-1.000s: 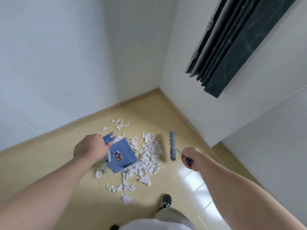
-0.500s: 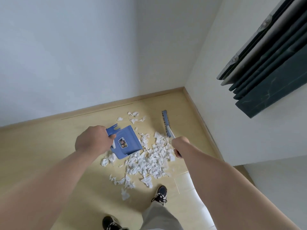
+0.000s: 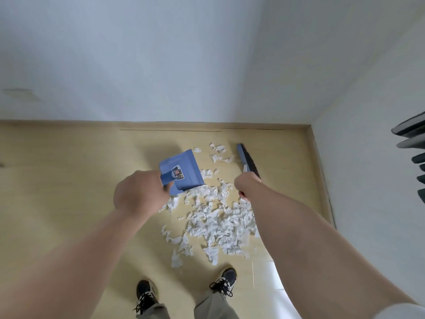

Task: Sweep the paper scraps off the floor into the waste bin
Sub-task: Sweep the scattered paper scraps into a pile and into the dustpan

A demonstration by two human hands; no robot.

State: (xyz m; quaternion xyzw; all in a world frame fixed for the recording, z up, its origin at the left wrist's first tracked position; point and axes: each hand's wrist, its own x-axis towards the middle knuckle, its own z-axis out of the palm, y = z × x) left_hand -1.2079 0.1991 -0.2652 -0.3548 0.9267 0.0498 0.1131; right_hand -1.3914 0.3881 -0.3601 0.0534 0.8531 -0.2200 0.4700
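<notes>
My left hand [image 3: 140, 196] grips the handle of a blue dustpan [image 3: 184, 168], held above the floor at the left edge of the scraps. My right hand [image 3: 246, 185] holds the handle of a blue hand brush [image 3: 245, 160], whose head points away from me toward the far wall. A heap of white paper scraps [image 3: 218, 222] lies on the pale wooden floor between my arms, with a few loose scraps [image 3: 218, 153] between the pan and the brush head. No waste bin is in view.
White walls meet in a corner at the far right, with a wooden skirting board [image 3: 322, 176] along the floor. Dark panels [image 3: 414, 153] lean at the right edge. My two shoes [image 3: 224, 282] stand just behind the heap.
The view has swung right to left, so the corner now sits far right. The brush head has moved beyond the heap toward the far wall, and the dustpan has turned.
</notes>
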